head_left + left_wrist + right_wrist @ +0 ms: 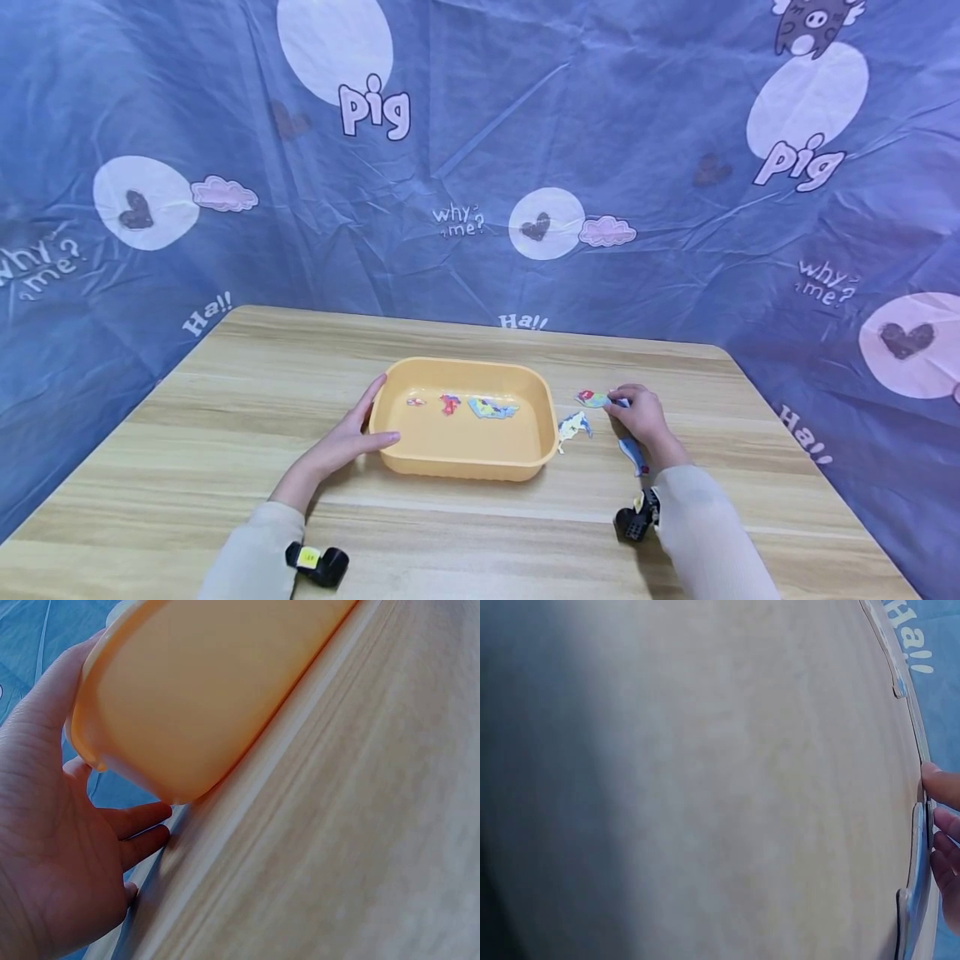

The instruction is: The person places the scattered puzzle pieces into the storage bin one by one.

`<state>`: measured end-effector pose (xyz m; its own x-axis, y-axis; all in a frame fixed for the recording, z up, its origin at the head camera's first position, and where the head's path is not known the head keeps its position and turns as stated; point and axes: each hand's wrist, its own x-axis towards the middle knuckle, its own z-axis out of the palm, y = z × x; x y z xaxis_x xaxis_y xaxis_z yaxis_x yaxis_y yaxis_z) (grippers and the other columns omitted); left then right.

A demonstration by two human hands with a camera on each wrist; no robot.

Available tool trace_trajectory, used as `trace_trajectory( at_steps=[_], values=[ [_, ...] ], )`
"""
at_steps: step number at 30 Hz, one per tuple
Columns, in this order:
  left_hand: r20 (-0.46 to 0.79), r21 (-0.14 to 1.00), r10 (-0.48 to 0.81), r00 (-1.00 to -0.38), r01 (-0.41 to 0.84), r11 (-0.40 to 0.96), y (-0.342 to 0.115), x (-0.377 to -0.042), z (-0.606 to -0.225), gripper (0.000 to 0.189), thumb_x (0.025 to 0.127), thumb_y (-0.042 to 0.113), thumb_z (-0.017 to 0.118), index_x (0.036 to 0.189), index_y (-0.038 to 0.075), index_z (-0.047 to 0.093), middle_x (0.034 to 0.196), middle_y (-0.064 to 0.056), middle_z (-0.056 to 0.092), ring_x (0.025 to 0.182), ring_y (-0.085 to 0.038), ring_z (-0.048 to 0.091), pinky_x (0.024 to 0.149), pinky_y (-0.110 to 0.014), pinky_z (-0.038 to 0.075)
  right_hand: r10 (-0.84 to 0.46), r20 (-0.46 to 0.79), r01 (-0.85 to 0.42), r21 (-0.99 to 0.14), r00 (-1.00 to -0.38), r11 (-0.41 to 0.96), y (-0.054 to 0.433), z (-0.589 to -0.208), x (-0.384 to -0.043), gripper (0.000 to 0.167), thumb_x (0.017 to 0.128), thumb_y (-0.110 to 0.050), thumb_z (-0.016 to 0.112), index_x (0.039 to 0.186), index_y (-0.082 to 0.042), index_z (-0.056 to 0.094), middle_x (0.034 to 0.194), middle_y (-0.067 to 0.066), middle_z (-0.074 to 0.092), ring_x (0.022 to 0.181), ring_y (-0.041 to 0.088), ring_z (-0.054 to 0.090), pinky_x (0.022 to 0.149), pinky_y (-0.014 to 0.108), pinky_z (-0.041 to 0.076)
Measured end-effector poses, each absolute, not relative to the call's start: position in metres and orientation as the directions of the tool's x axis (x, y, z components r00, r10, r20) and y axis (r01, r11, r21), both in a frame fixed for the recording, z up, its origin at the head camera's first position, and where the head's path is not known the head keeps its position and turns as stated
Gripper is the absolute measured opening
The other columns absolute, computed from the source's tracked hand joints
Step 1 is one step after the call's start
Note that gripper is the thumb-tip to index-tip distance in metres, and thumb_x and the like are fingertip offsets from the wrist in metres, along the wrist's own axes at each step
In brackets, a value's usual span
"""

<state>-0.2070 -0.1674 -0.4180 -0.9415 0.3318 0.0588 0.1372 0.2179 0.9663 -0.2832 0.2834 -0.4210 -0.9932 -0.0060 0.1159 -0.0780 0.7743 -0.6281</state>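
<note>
My left hand (347,435) holds the left end of a yellow plastic tray (465,471). Its thumb lies over the rim, and the other fingers spread along the outside in the left wrist view. Inside the tray lie a small pinkish cutout (416,402), a red cutout (449,404) and a light-blue and yellow cutout (492,408). To the right of the tray, my right hand (642,418) pinches at a flat red and green cutout (592,399), partly covered by the fingertips. A long blue cutout (632,456) lies beneath that wrist.
A white and blue cutout (573,426) lies between the tray and the right hand. All stands on a wood-grain table (480,533). A blue printed cloth (450,167) hangs behind it. Black wrist cameras sit at both sleeves.
</note>
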Motion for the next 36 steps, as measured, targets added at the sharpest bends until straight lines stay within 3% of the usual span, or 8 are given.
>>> trace_trajectory(
  at_steps=[10, 20, 26, 29, 32, 36],
  values=[
    [0.061, 0.964, 0.333, -0.941, 0.142, 0.224, -0.167, -0.207, -0.418, 0.089, 0.076, 0.024, 0.065, 0.14, 0.023, 0.003, 0.143, -0.011, 0.001, 0.127, -0.028, 0.004, 0.098, -0.049, 0.006, 0.013, 0.1, -0.055, -0.642, -0.995, 0.765, 0.283, -0.421, -0.282, 0.028, 0.082, -0.008, 0.057, 0.102, 0.011, 0.058, 0.116, 0.028, 0.04, 0.108, 0.043, 0.035, 0.09, 0.051, 0.028],
    [0.061, 0.965, 0.335, -0.94, 0.141, 0.22, -0.168, -0.207, -0.419, 0.088, 0.076, 0.025, 0.065, 0.139, 0.027, 0.004, 0.142, -0.012, 0.001, 0.127, -0.029, 0.005, 0.098, -0.049, 0.006, 0.055, 0.079, -0.012, -0.67, -0.995, 0.742, 0.282, -0.418, -0.281, 0.026, 0.083, -0.009, 0.054, 0.103, 0.009, 0.057, 0.115, 0.027, 0.041, 0.107, 0.041, 0.036, 0.089, 0.05, 0.03],
    [0.059, 0.964, 0.332, -0.942, 0.14, 0.225, -0.167, -0.207, -0.419, 0.088, 0.076, 0.025, 0.065, 0.139, 0.027, 0.004, 0.143, -0.01, 0.001, 0.127, -0.028, 0.004, 0.099, -0.049, 0.006, 0.068, 0.093, -0.013, -0.676, -0.993, 0.736, 0.282, -0.416, -0.278, 0.027, 0.085, -0.009, 0.053, 0.103, 0.01, 0.056, 0.107, 0.027, 0.046, 0.095, 0.035, 0.043, 0.08, 0.046, 0.038],
    [0.059, 0.964, 0.33, -0.942, 0.14, 0.225, -0.167, -0.207, -0.419, 0.088, 0.076, 0.025, 0.065, 0.139, 0.027, 0.004, 0.143, -0.01, 0.001, 0.127, -0.027, 0.004, 0.099, -0.048, 0.006, 0.067, 0.112, -0.025, -0.667, -0.991, 0.744, 0.282, -0.413, -0.277, 0.027, 0.084, -0.009, 0.053, 0.103, 0.011, 0.055, 0.099, 0.024, 0.051, 0.084, 0.029, 0.047, 0.067, 0.035, 0.043],
    [0.062, 0.966, 0.334, -0.941, 0.14, 0.216, -0.167, -0.207, -0.418, 0.088, 0.076, 0.025, 0.065, 0.139, 0.027, 0.004, 0.143, -0.01, 0.001, 0.127, -0.027, 0.004, 0.099, -0.048, 0.006, 0.069, 0.141, -0.041, -0.654, -0.988, 0.755, 0.282, -0.411, -0.277, 0.028, 0.083, -0.01, 0.055, 0.102, 0.011, 0.056, 0.09, 0.02, 0.054, 0.076, 0.025, 0.048, 0.058, 0.027, 0.041],
    [0.061, 0.967, 0.337, -0.939, 0.139, 0.212, -0.167, -0.206, -0.417, 0.088, 0.076, 0.024, 0.065, 0.139, 0.027, 0.004, 0.143, -0.011, 0.001, 0.127, -0.028, 0.005, 0.099, -0.048, 0.006, 0.063, 0.173, -0.065, -0.645, -0.983, 0.762, 0.28, -0.407, -0.278, 0.028, 0.082, -0.01, 0.056, 0.101, 0.01, 0.057, 0.086, 0.018, 0.056, 0.074, 0.024, 0.048, 0.059, 0.028, 0.041]
  ],
)
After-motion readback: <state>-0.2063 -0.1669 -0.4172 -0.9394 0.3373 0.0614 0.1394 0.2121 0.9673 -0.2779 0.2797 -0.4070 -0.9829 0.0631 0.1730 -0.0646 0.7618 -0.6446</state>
